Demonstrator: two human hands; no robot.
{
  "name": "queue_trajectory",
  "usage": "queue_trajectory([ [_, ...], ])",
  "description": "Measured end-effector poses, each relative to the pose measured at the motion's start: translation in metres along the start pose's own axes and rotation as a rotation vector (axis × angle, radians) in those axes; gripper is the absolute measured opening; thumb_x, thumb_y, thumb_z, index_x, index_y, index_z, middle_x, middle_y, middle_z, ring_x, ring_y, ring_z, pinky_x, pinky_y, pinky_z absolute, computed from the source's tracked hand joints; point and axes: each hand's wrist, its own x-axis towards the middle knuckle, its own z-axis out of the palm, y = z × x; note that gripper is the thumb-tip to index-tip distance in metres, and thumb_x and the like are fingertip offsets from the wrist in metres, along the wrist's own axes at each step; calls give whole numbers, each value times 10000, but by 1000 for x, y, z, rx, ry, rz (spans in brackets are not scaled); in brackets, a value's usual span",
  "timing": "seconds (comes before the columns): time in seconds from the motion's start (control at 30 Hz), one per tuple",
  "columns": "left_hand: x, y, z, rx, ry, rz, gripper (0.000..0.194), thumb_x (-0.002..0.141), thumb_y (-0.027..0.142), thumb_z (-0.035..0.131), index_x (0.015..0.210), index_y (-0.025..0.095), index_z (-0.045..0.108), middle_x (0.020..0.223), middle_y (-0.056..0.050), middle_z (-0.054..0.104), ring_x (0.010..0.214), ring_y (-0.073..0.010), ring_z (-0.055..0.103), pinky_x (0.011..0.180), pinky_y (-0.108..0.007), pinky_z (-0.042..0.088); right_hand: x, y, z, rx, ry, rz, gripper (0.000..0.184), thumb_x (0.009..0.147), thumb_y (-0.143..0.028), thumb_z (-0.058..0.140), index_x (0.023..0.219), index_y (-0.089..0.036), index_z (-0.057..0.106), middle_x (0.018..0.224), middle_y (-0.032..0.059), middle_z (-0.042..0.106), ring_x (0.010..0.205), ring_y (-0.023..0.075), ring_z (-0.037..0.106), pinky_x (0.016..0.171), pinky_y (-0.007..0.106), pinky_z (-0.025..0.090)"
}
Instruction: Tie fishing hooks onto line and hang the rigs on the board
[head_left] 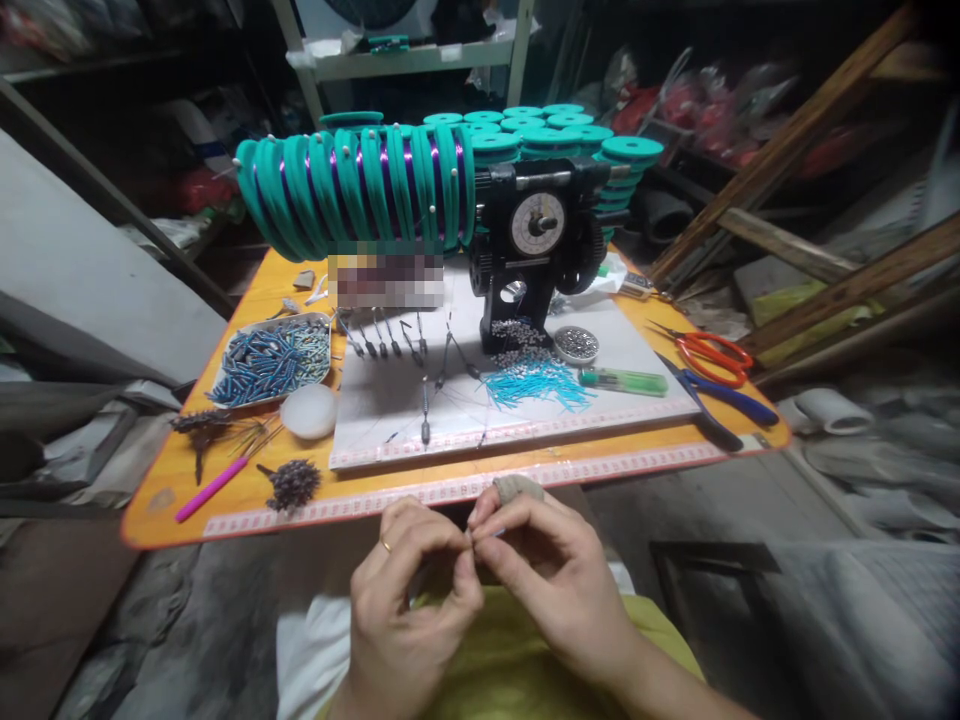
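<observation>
My left hand (pixel 409 585) and my right hand (pixel 559 565) meet in front of the table's near edge. Both pinch thumb to forefinger, with the fingertips almost touching. Whatever lies between them is too small to make out. A finger of the right hand wears a beige wrap (pixel 517 487). Just beyond the hands, a white board (pixel 375 430) carries thin lines with small dark weights (pixel 425 428). Short bright blue tubes (pixel 536 385) lie in a loose pile there, beside small silvery pieces (pixel 517 340).
Behind stands a black winding device with a dial (pixel 537 222), near teal spools (pixel 360 195). To the left are a tray of bluish pieces (pixel 274 362), a white cup (pixel 309 410) and a pink-handled tool (pixel 214 488). Orange-handled scissors (pixel 712 355), blue-handled pliers (pixel 724 398) and a green cutter (pixel 622 382) lie right.
</observation>
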Motion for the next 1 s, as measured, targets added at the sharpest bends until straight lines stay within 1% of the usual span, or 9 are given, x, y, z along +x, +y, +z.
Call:
queue_trajectory([
  [0.17,0,-1,2,-41,-11,-48,146,805,61,630,795,194,571,732,45,583,725,-25,567,690,-122,489,0,-1,0,-25,-6,-2,349,819,-408,601,849,-72,691,978,81,615,960,-42,610,897,16,520],
  [0.3,-1,0,2,-37,-15,2,152,800,48,646,807,189,589,738,51,597,730,-20,575,732,-126,495,1,1,-1,0,-9,16,378,807,-435,612,821,-63,679,959,77,606,935,-44,612,864,9,522],
  [0.4,5,-4,-15,44,-30,75,146,818,105,671,929,197,650,902,18,661,901,-39,627,881,-144,501,3,2,-4,2,22,8,388,809,-441,607,795,-57,663,953,79,597,906,-45,608,815,1,522],
  [0.47,17,-11,-40,108,11,47,150,854,181,632,1000,211,653,1061,-12,663,1066,-77,620,998,-181,480,7,4,-7,-37,58,-29,371,811,-423,608,780,-56,660,945,83,595,877,-44,605,797,5,521],
  [0.57,60,-29,-88,175,211,-119,107,868,238,581,973,244,599,1073,-8,665,1087,-127,627,1007,-261,490,15,7,-10,-114,84,-144,311,804,-369,623,765,-65,674,926,84,602,867,-39,606,803,6,522],
  [0.7,147,-66,-130,609,115,-139,166,852,290,534,976,236,629,1086,-44,659,1132,-210,561,1116,-438,442,24,14,-9,-164,102,-244,270,798,-336,629,739,-79,687,898,81,614,856,-37,607,778,-11,513],
  [0.83,217,-112,-121,659,-79,-93,381,857,471,509,1090,206,650,1325,-128,553,1275,-284,464,1193,-579,373,28,20,-8,-202,142,-276,236,773,-324,659,719,-99,705,879,66,625,856,-50,610,791,-49,501],
  [0.9,233,-128,-110,644,-148,-51,494,830,558,543,1198,235,610,1357,-113,546,1307,-273,454,1229,-568,347,31,18,-8,-204,141,-288,219,758,-318,675,711,-107,712,863,62,630,852,-50,613,803,-56,500],
  [1.0,241,-137,-97,619,-210,-4,627,773,671,574,1242,255,591,1224,-93,642,1287,-241,496,1281,-517,299,34,15,-9,-172,140,-292,230,742,-325,689,674,-106,707,812,62,631,815,-41,618,780,-50,503],
])
